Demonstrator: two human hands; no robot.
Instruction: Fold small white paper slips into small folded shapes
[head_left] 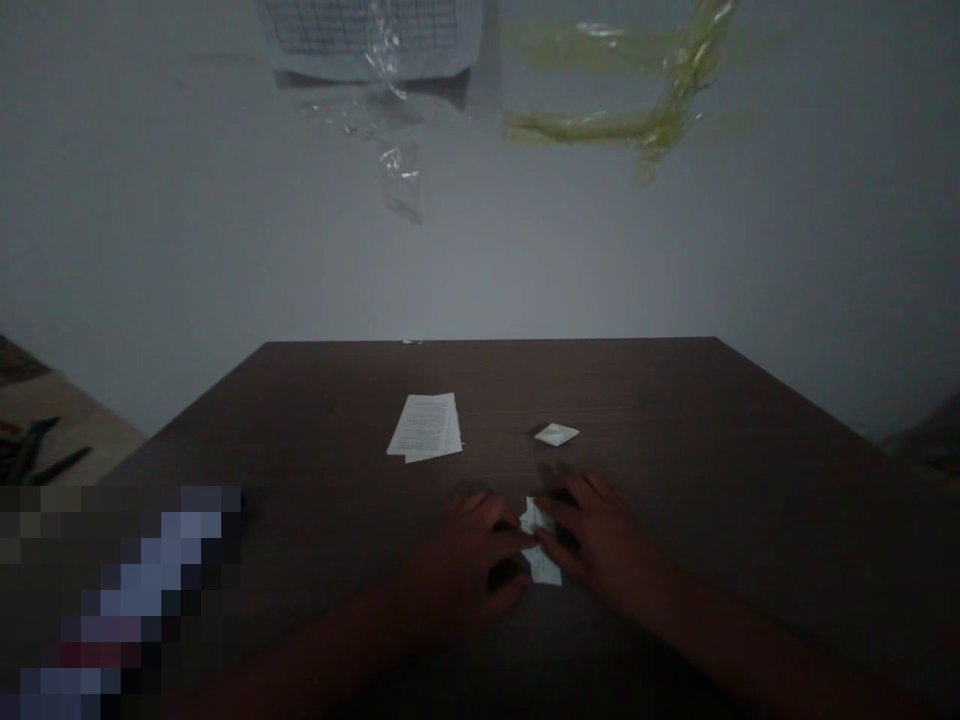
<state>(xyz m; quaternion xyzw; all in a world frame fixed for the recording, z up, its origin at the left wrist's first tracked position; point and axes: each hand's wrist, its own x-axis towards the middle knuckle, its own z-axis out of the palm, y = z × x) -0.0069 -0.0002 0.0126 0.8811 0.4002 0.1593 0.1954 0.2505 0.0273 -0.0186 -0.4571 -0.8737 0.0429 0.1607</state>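
A small piece of white paper [546, 570] lies on the dark brown table between my two hands, with creased or folded edges at its upper part. My left hand [476, 550] reaches in from the left, its index fingertip pressing the paper and its thumb lower down near the paper's edge. From the right, my right hand [600, 530] holds the paper with its thumb and forefinger. Fingers cover part of the sheet. Just beyond my right hand sits a small folded white paper [556, 434], diamond-shaped from here.
Printed paper sheets [424, 428] lie overlapped beyond my left hand. The table [322, 400] meets a pale wall [480, 270] bearing a taped sheet [375, 35] and yellowish tape [585, 128]. A pixelated area covers the lower left. A tiny white scrap [412, 342] is at the back edge.
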